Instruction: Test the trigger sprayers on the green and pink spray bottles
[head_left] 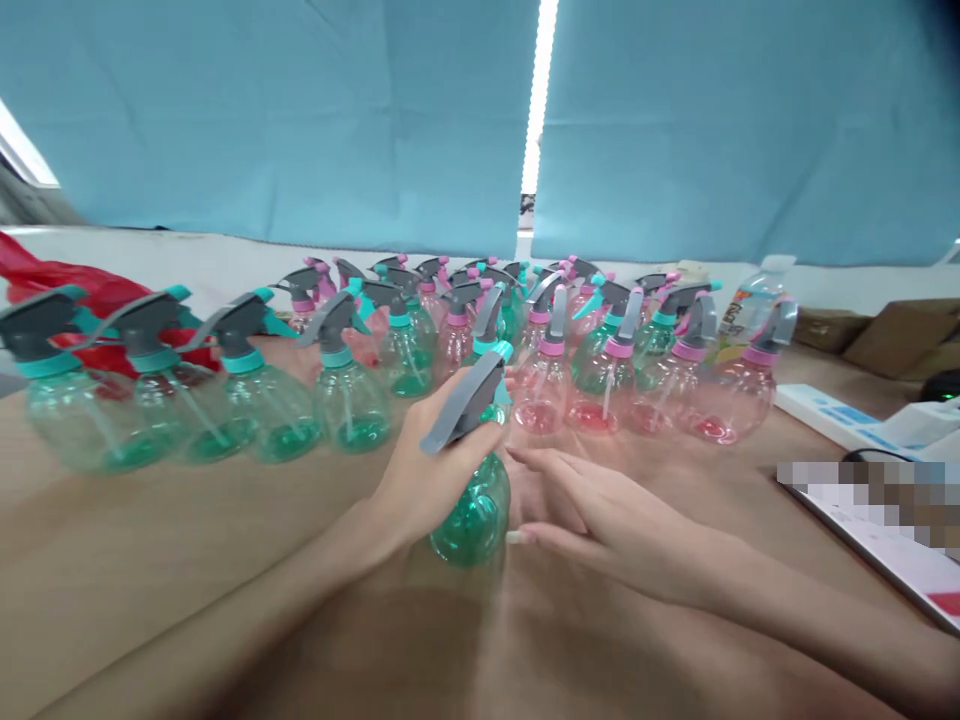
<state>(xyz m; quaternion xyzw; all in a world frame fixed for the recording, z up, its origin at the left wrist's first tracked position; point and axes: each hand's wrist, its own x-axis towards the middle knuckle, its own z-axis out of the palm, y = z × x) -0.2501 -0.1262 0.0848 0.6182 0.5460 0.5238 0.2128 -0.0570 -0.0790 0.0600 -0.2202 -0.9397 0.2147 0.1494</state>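
Observation:
My left hand (431, 470) is closed round the neck of a green spray bottle (474, 515) with a grey trigger head, tilted a little at the middle of the table. Just right of that bottle is my right hand (600, 505), its fingers apart and nothing between them; its fingertips come close to the bottle, and I cannot tell whether they touch it. Green spray bottles (352, 405) with turquoise collars stand in a row to the left. Pink spray bottles (540, 390) with pink collars stand to the right, beyond my right hand.
Several more spray bottles (409, 350) crowd the back of the wooden table (187, 580). A red plastic bag (97, 285) lies at the left. To the right are a clear drink bottle (750, 300), brown cardboard (892, 335), a white box (832, 415) and a flat panel (862, 510).

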